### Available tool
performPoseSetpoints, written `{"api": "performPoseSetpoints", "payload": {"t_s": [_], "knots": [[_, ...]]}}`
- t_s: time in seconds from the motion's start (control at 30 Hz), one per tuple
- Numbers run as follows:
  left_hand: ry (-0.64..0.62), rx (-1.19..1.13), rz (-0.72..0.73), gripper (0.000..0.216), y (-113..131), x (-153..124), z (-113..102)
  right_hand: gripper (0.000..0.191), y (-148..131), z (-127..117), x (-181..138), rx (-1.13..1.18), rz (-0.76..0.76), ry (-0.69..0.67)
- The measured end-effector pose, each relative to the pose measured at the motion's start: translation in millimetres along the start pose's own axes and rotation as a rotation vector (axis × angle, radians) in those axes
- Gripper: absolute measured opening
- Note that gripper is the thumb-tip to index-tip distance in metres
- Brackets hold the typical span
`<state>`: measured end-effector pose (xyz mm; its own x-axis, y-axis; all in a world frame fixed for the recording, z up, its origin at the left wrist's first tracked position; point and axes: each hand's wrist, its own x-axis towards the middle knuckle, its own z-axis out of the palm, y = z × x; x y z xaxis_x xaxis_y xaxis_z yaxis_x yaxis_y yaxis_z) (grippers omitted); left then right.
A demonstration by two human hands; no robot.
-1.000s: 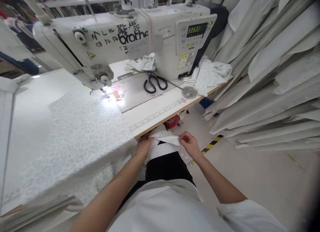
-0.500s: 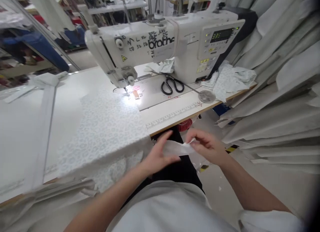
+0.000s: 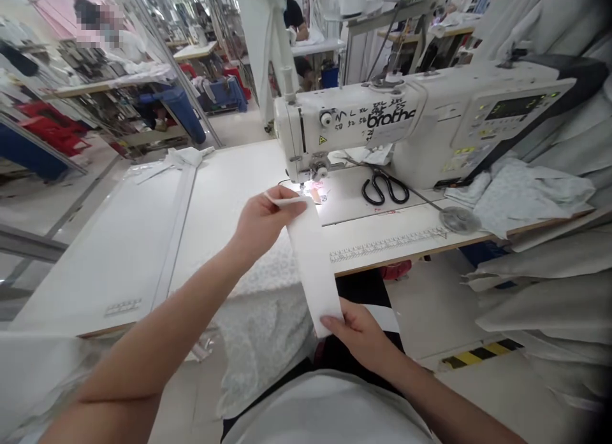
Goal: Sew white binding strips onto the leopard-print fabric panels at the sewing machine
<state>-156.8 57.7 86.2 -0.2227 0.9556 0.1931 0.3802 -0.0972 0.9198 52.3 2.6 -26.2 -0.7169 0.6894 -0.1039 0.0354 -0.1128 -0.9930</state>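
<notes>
Between my hands a white fabric strip (image 3: 313,259) is stretched lengthwise. My left hand (image 3: 265,224) pinches its upper end, just in front of the needle area of the sewing machine (image 3: 344,125). Lower down, over my lap, my right hand (image 3: 356,332) grips the other end, and a short tail of white strip shows beyond the fingers. Pale leopard-print fabric (image 3: 268,323) lies partly under the strip and my left hand, and drapes over the table's front edge toward my lap.
Black-handled scissors (image 3: 385,186) lie on the machine bed, near a round grey disc (image 3: 459,220) on a rod. Crumpled printed fabric (image 3: 530,189) sits at the right end of the table (image 3: 229,183). Pale cloth hangs at the right. Other people sit at machines behind.
My left hand has risen from my lap to near the needle, pulling the strip out straight. My right hand stays low, holding its end. The view has shifted left.
</notes>
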Motion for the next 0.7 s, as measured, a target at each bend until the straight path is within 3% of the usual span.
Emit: {"api": "performPoseSetpoints", "payload": {"t_s": [0.1, 0.17, 0.27, 0.37, 0.5, 0.7], "knots": [[-0.077, 0.193, -0.138, 0.023, -51.5, 29.2, 0.0, 0.021, 36.5, -5.9, -2.7, -0.056, 0.044, 0.136], [-0.085, 0.294, -0.136, 0.024, -76.2, 46.9, 2.3, 0.023, 53.3, -13.0, 5.1, -0.146, 0.029, 0.217], [-0.079, 0.415, -0.058, 0.019, -91.8, 67.2, 6.9, 0.021, 62.2, -20.9, 24.6, -0.262, -0.091, 0.289], [-0.094, 0.513, 0.026, 0.013, -92.7, 74.0, 11.2, 0.017, 59.0, -21.1, 33.8, -0.296, -0.177, 0.176], [-0.128, 0.579, 0.059, 0.014, -91.4, 59.9, 11.3, 0.02, 62.7, -13.9, 15.5, -0.281, -0.066, -0.067], [-0.227, 0.679, -0.005, 0.02, -87.5, 55.9, 6.7, 0.026, 86.4, -7.5, 0.3, -0.288, -0.081, -0.167]]}}
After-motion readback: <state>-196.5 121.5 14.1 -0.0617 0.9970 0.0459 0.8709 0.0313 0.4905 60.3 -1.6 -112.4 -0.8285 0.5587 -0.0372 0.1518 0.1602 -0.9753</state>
